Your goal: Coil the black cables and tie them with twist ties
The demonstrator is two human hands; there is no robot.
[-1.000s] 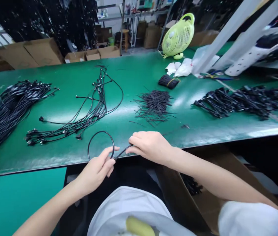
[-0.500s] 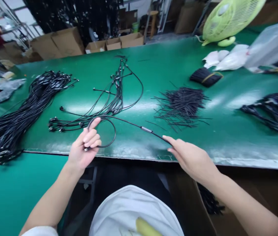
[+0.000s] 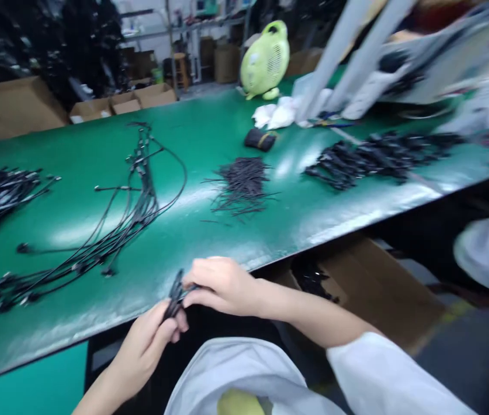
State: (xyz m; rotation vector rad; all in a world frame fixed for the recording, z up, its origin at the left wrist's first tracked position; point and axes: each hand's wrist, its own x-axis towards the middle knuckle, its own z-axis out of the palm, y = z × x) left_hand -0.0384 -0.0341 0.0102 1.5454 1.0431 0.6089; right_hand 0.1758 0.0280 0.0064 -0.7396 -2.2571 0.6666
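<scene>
Surface, glossy and green, crosses my view; its near edge slopes upward to the right. At the far side I see a lime-green plastic fan; brown cardboard boxes stand beyond the surface at left. On it lie a loose spread of thin black cables with small end connectors, a heap of thin black strips and a row of bundled black cords. Held item: a short, compact bundle of black cable, tilted, near the front edge between both hands; blur obscures its detail. Left hand: fingers closed around the lower part. Right hand: thumb and fingers narrowed, pinching its side.
</scene>
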